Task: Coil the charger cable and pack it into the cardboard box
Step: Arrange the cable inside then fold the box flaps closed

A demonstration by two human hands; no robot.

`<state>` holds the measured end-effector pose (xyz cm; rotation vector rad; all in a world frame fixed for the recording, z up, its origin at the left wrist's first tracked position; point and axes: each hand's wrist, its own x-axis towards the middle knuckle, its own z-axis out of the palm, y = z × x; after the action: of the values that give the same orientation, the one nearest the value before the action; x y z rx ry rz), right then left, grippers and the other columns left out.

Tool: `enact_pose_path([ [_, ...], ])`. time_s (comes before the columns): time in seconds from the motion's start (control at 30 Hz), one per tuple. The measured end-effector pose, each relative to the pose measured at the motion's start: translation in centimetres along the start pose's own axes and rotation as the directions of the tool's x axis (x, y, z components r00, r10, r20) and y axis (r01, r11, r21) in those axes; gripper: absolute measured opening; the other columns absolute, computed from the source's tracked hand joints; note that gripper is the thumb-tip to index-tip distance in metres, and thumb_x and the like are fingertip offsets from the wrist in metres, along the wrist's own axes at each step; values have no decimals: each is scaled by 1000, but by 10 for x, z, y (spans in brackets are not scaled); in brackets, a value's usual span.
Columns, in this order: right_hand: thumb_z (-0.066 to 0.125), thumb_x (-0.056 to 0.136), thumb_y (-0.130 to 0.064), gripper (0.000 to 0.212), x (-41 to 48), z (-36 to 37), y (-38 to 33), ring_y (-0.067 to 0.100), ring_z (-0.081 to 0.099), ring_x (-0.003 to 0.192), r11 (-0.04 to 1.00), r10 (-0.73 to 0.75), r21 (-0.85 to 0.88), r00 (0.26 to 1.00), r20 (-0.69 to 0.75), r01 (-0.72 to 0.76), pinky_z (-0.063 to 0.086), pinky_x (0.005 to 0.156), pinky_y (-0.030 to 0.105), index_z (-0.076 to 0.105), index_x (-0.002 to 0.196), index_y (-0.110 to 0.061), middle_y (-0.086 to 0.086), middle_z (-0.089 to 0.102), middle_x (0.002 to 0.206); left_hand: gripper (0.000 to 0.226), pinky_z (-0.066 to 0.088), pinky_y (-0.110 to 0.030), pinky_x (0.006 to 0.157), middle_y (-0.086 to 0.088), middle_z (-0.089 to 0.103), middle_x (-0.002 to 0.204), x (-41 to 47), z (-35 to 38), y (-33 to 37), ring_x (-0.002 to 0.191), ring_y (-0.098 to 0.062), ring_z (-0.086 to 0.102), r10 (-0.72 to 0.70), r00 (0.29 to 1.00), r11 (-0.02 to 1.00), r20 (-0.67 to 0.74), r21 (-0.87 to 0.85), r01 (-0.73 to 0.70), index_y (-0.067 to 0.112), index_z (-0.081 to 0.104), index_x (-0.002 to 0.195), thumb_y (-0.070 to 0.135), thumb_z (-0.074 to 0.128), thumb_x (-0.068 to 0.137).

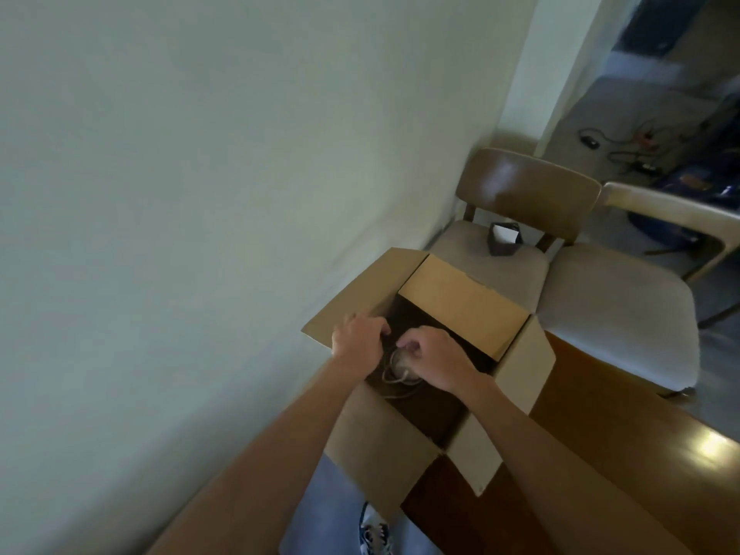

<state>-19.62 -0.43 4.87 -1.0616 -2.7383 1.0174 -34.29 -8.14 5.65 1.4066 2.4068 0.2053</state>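
An open cardboard box (524, 374) stands on the corner of a wooden table, its four flaps folded outward. Inside its dark interior lies a pale charger cable (394, 372) in loose loops. Both of my hands reach into the box from above. My left hand (358, 340) is at the box's left wall with fingers curled around the cable's dark upper part. My right hand (434, 358) pinches the pale cable loops between thumb and fingers. Much of the cable is hidden under my hands.
The wooden table (600, 442) runs to the lower right. Two cushioned chairs (520, 194) stand behind the box, one with a small dark object (503, 238) on its seat. A pale wall fills the left. Cables lie on the far floor (624, 148). A shoe (374, 532) shows below.
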Motion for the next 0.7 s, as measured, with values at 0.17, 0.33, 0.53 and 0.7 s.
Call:
enact_pose_path([
  [0.17, 64, 97, -22, 24, -11, -18, -33, 7, 63, 99, 991, -131, 23, 991, 27, 130, 54, 93, 28, 67, 121, -22, -5, 66, 112, 47, 43, -50, 106, -14, 45, 145, -35, -14, -13, 133, -37, 44, -184, 983, 976, -20, 115, 185, 30, 52, 144, 17, 55, 99],
  [0.33, 64, 98, -27, 33, -27, -24, -63, 10, 59, 107, 980, -194, 55, 976, 99, 189, 49, 94, 25, 62, 130, -20, -2, 63, 122, 59, 35, -60, 111, -17, 51, 142, -68, -11, -30, 130, -43, 51, -439, 889, 898, 127, 90, 430, 35, 31, 153, 53, 45, 99],
  [0.53, 69, 84, -63, 76, -57, -19, -85, 18, 52, 127, 978, -186, 142, 940, 285, 151, 46, 105, 36, 46, 147, -26, -2, 49, 141, 52, 47, -40, 92, -5, 63, 129, -94, -35, -41, 118, -30, 62, -448, 893, 890, 52, 119, 440, 27, 44, 146, 47, 48, 98],
  [0.7, 69, 70, -79, 104, -67, -39, -91, 20, 44, 140, 988, -134, 121, 937, 321, 100, 41, 111, 43, 34, 154, -30, -4, 41, 157, 38, 58, -38, 77, -12, 62, 117, -77, -78, -18, 99, -32, 67, -427, 902, 867, -63, -311, 388, 13, 58, 130, 19, 53, 93],
])
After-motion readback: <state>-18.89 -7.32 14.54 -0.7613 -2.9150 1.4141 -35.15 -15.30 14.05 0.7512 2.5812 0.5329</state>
